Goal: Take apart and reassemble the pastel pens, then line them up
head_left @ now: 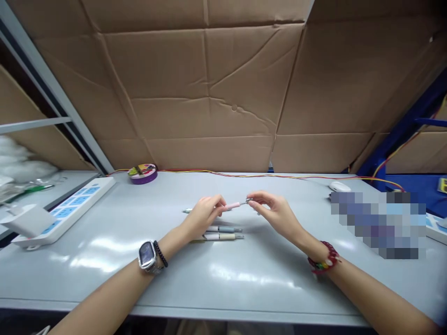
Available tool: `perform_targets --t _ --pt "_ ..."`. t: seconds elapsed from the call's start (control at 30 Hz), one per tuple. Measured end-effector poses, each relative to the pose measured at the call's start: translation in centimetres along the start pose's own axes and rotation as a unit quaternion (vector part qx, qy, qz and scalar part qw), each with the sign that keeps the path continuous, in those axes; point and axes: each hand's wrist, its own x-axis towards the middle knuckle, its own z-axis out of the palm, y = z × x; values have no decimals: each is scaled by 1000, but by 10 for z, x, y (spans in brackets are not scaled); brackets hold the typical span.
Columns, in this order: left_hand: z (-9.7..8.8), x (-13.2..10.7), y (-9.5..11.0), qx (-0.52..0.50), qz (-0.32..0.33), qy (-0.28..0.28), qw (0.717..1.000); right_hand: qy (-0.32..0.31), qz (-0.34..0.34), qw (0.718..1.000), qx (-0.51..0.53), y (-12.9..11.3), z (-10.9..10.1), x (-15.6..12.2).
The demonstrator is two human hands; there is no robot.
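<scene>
My left hand [202, 216] is closed around the barrel of a pink pen [232, 205], held level above the grey table [223, 274]. The thumb and fingers of my right hand [274, 210] pinch the pen's metal tip end [249, 200]. Two more pens lie on the table just below the hands: a blue-grey one [225, 229] and a beige one [221, 237]. A pale green pen end [187, 211] sticks out to the left of my left hand. A watch and a bead bracelet are on my left wrist, a red bracelet on my right.
A white power strip [66, 209] with blue sockets lies at the left, a white adapter [26, 219] on it. A purple tape roll [142, 173] sits at the back. Red-yellow wires [279, 176] run along the cardboard wall. A white mouse [339, 186] is at right.
</scene>
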Motion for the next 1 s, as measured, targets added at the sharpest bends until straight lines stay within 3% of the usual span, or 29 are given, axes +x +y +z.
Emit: perform_targets --t 0.13,0.4,0.63,0.83,1.0 --pt "-1 0 0 -11 -13 3 1000 16 5 1000 -2 0 -1 1" --pt "3 -5 1 -27 -58 -35 997 -37 -14 999 -28 -1 5 -4" --pt "1 -5 5 -58 -46 -45 996 -33 -60 996 -63 4 2 -4" --pt "-3 -5 11 -149 -63 -86 983 -36 -101 993 -57 6 2 -5" --pt "-3 -5 11 -219 -92 -105 966 -40 -137 981 -129 2 0 -3"
